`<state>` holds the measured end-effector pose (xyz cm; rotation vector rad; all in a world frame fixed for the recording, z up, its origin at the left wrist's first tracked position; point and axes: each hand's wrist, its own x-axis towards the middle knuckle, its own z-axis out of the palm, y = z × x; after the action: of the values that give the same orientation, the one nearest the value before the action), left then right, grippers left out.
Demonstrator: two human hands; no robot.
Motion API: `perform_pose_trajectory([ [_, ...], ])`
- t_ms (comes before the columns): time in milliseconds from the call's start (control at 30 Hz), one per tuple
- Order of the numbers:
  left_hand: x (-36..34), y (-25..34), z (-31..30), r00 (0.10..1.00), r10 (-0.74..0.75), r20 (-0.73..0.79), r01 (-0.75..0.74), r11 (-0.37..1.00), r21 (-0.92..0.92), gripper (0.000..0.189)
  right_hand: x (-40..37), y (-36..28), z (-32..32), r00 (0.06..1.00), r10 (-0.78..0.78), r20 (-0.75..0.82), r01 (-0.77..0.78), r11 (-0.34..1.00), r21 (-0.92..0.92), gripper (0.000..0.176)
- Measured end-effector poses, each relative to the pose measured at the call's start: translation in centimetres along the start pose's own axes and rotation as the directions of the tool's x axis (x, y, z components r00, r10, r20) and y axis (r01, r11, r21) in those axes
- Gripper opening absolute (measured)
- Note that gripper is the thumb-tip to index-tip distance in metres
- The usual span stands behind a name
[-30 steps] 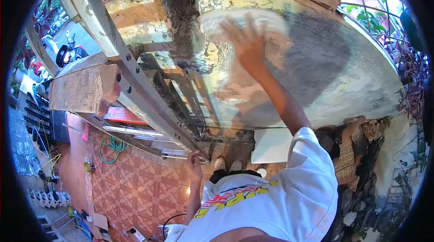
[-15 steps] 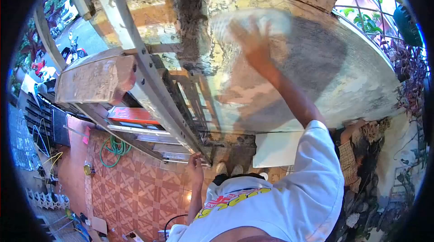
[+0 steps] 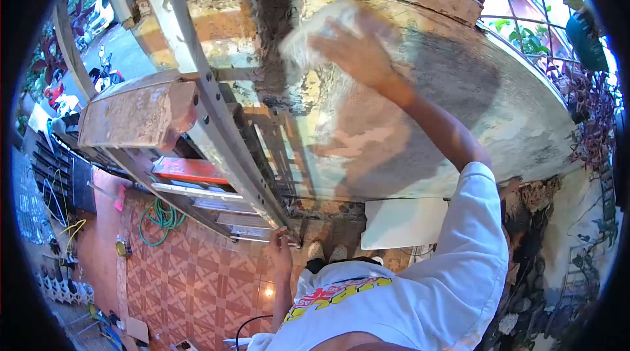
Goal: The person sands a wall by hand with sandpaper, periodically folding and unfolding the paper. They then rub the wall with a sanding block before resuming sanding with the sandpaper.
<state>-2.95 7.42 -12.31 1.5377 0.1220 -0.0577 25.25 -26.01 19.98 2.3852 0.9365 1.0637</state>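
Where the right hand (image 3: 359,61) spreads, whitish sheet (image 3: 300,41) — blurred, wall (image 3: 459,92) — patchy.

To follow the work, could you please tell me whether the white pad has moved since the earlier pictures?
Yes: the white pad under the right hand has shifted left, toward the dark strip.

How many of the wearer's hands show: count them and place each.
2: the right hand on a blurred white thing at the wall; the left hand beside the ladder, contact unclear.
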Motion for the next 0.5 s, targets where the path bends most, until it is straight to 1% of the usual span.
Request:
perform_pose_trajectory([
  [33,-0.3,-0.3,-0.1,0.999,-0.03,0.01,0.031,0.998,-0.059,0.025,1.1,0.5,-3.1,0.994,0.054,-0.091,-0.09,0.882,-0.463,0.063],
  [67,-0.4,-0.6,0.0,0.998,-0.061,0.018,0.063,0.991,-0.119,0.025,1.0,-0.2,-3.1,0.995,0.052,-0.089,-0.087,0.881,-0.465,0.063],
  [133,-0.8,0.4,0.9,0.999,-0.049,0.02,0.051,0.992,-0.117,0.025,0.4,-3.3,-1.9,0.977,0.213,-0.002,-0.197,0.9,-0.389,0.063],
  [167,-0.7,1.0,0.9,0.999,-0.017,0.027,0.02,0.993,-0.112,0.025,-1.6,-5.0,1.1,0.99,0.074,0.119,-0.056,0.987,-0.152,0.065],
  [200,-1.0,1.2,0.8,1.0,-0.013,0.013,0.014,0.994,-0.11,0.025,-2.6,-4.8,2.3,0.992,0.068,0.108,-0.052,0.988,-0.144,0.065],
  [233,-1.1,1.4,0.6,1.0,-0.03,0.005,0.031,0.995,-0.096,0.025,-3.3,-4.2,2.8,0.983,0.038,0.18,-0.082,0.966,0.246,0.066],
  [267,-0.8,1.6,0.7,0.999,-0.041,-0.004,0.041,0.995,-0.089,0.025,-3.3,-3.4,3.6,0.973,-0.027,0.231,-0.118,0.799,0.589,0.068],
  [300,-0.6,0.7,0.5,0.999,-0.005,-0.035,0.003,0.998,-0.063,0.023,-1.5,-2.8,2.0,0.975,-0.037,0.22,-0.103,0.802,0.588,0.068],
  [333,-0.7,-0.1,0.0,0.999,-0.007,-0.042,0.005,0.998,-0.067,0.023,-0.3,-1.9,0.0,0.985,0.12,0.123,-0.15,0.95,0.274,0.068],
  [367,-0.7,-0.6,-0.3,0.998,-0.044,-0.052,0.04,0.996,-0.085,0.023,1.2,-1.1,-2.9,0.973,0.229,-0.024,-0.23,0.971,-0.07,0.069],
  [400,-0.8,-0.9,-0.3,0.995,-0.083,-0.059,0.076,0.992,-0.101,0.022,1.9,-0.9,-4.2,0.94,0.277,-0.199,-0.335,0.858,-0.388,0.069],
  [433,-1.0,-0.7,-0.5,0.998,-0.05,-0.045,0.044,0.991,-0.125,0.022,2.1,-2.6,-4.0,0.919,0.37,-0.139,-0.395,0.851,-0.345,0.07],
  [467,-1.2,-0.9,-0.8,0.997,-0.058,-0.044,0.053,0.992,-0.114,0.022,0.9,-3.8,-3.1,0.916,0.379,-0.132,-0.401,0.851,-0.338,0.07],
  [500,-0.9,-1.1,-0.8,0.998,-0.022,-0.053,0.017,0.995,-0.102,0.022,-0.8,-4.9,-0.9,0.978,0.208,-0.001,-0.197,0.924,-0.328,0.07],
])
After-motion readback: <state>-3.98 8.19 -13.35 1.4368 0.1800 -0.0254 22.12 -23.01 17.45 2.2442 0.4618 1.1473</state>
